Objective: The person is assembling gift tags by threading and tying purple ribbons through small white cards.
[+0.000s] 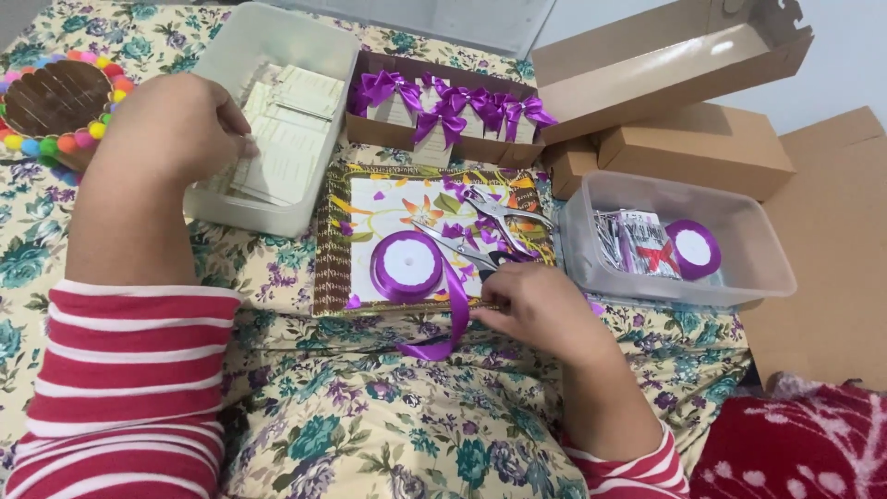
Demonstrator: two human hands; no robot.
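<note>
Striped sleeves frame a flowered bedspread (388, 434). Right hand (540, 310), grip pinched on the purple ribbon (455, 310) trailing from its spool (407, 265) at the patterned tray's (333, 240) near edge, probably for cutting with nearby scissors (490, 226). Left hand (176, 125), fingers curled, reaches into the white bin (231, 65) of cards; its grip cannot be told.

Pompom-rimmed basket (55, 102) far left — brown cardboard boxes (693, 148) behind the scissors (490, 222).
</note>
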